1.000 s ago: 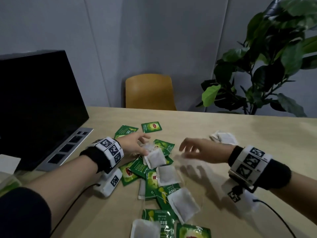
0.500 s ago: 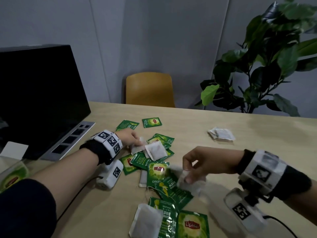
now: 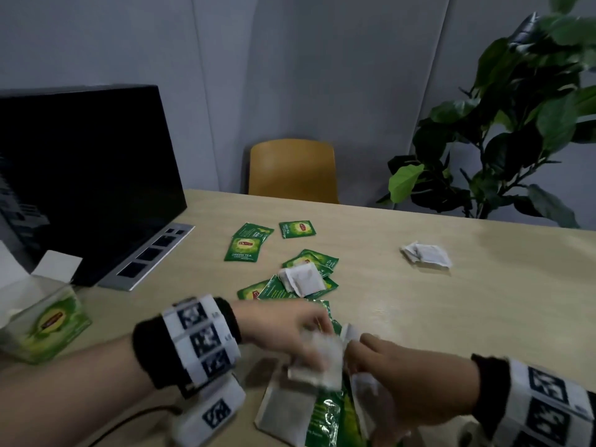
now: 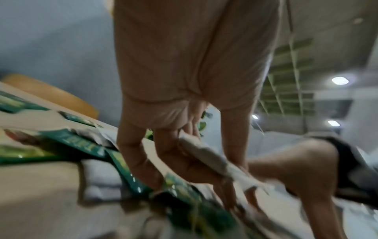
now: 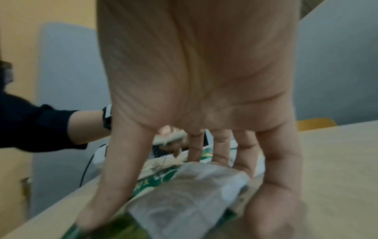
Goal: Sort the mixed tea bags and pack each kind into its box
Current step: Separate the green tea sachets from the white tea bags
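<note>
My left hand (image 3: 303,343) holds a small stack of white paper tea bags (image 3: 322,362) near the table's front; in the left wrist view the stack (image 4: 212,160) is pinched between thumb and fingers. Just right of it, my right hand (image 3: 371,385) reaches down over another white tea bag (image 5: 190,195), thumb on one side and fingers on the other, on top of a green sachet (image 3: 325,417). Several green sachets (image 3: 243,250) and white bags (image 3: 303,279) lie scattered mid-table. An open green tea box (image 3: 51,324) stands at the left.
A separate pile of white tea bags (image 3: 425,254) lies at the right on the wooden table (image 3: 483,317). A black screen (image 3: 90,175) on a silver base stands at the back left. A yellow chair (image 3: 292,171) and a plant (image 3: 516,140) are behind the table.
My left hand drew back from the far sachets toward me with white bags in it. The right hand moved closer and lower onto another white bag. The head view tilted down.
</note>
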{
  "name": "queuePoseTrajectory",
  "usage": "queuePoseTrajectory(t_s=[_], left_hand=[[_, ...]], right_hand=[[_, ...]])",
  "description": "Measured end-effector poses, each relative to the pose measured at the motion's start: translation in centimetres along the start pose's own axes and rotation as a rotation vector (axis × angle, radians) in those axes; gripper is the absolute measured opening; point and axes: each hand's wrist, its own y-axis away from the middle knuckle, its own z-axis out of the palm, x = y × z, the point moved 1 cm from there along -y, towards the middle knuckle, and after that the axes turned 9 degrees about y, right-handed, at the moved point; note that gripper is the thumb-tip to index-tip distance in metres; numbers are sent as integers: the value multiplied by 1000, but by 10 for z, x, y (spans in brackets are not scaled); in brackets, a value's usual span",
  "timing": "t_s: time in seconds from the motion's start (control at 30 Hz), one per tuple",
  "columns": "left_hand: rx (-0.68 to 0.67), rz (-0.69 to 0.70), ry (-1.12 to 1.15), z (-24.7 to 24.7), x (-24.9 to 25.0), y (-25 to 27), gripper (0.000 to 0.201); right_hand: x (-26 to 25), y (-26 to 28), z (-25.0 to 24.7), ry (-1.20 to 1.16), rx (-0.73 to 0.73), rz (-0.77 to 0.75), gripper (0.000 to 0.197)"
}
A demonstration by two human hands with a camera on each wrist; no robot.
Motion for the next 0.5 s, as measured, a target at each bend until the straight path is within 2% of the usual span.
queuePoseTrajectory(t_s=[0.07,0.17,0.3,0.4,0.5], left_hand=[[-53,7,-217,13,3,-3,54],[-52,7,-380,21,5,-4,60],[-56,-19,-450,23,9,-9,43],[-76,-35,-257,13,9,-8,28],[-58,8,33,-13,2,-3,16]], right_hand=[[-5,1,1,33,-11,15,51],[-4,1,-2,73,-90,41,44],[4,0,1,69,-146,15,39],[13,5,-7,-42,-130,-14,30],[30,18,-34,-409,-16,24,23]])
